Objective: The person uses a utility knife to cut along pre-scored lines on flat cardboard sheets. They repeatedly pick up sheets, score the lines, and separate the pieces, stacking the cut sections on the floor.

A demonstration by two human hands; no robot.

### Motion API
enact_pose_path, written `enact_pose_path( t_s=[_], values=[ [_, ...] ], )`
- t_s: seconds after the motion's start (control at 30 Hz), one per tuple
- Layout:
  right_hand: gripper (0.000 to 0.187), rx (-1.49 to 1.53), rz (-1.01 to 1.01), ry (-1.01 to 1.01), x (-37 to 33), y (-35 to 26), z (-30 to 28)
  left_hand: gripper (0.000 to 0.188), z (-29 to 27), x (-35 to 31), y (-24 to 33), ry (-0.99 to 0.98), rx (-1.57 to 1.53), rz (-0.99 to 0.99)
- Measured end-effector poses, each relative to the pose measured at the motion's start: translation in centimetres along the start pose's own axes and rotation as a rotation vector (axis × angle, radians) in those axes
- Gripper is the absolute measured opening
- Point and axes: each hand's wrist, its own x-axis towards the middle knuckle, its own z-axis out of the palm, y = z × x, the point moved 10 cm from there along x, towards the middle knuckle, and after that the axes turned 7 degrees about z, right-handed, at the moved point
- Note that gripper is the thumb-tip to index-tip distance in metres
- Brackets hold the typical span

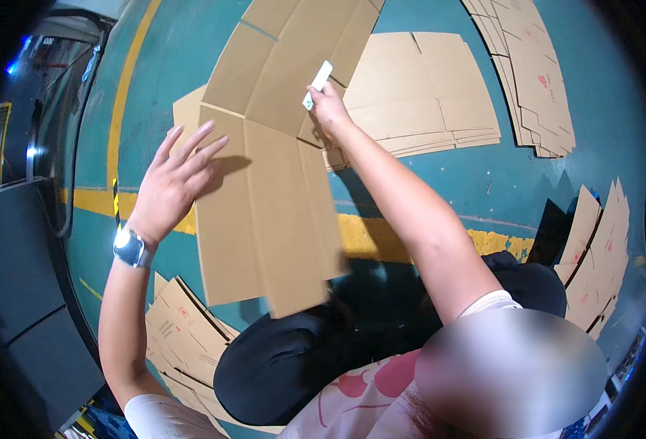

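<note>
Cardboard sheet [286, 183]: creased, centrally placed

Left hand [173, 186] at left edge: fingers spread, released; contact not discernible. Right hand [329, 111] at right edge: fingers wrapped around pale handheld tool [320, 77], far end exposed, presumably for access. Flat cardboard stacks [425, 95] at far right, presumably laid flat for stability. Green floor [476, 183] beneath, with yellow lines [370, 238]; dark panels [27, 256] at left.

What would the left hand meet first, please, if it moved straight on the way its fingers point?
The left hand would probably meet the creased cardboard first, though the depth between them is unclear.
</note>
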Motion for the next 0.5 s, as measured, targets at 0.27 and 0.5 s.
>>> enact_pose_path(
  t_s=[0.27,0.5],
  values=[
    [0.023,-1.390,-0.619,-0.087,3.3,-31.4,-8.4,0.017,-0.2,18.1,-1.1,0.082,-0.722,-0.107],
    [0.022,-1.089,-0.639,0.601,-16.1,-46.2,-31.3,0.026,0.8,31.2,2.1,-0.083,-0.703,-0.067]
  ],
)
